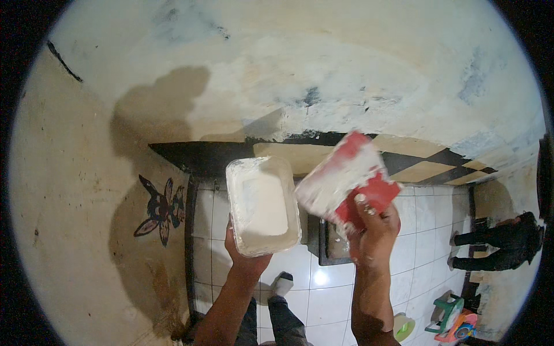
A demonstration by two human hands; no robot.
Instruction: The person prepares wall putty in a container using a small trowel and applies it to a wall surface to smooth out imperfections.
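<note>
My left hand (248, 259) is wrapped round the lower end of a clear rectangular plastic tub (232, 210), its fingers partly hidden behind it. Creamy white putty (262, 202) lies inside and is smeared over the rim. My right hand (376, 230) grips a flat red putty spreader (379, 193), the thumb on its face and whitish smears on the fingers. Thick white putty coats much of the spreader, which is tilted just right of the tub. Ahead is a wall (323, 57) with patchy whitish coating and bare dark spots.
A black and beige checkered band (424, 172) runs along the wall's lower part. A dark-edged box (332, 245) stands on the white tiled floor (323, 300). At right are a person in dark clothes (502, 245), a green stool (447, 311) and an orange item (461, 326).
</note>
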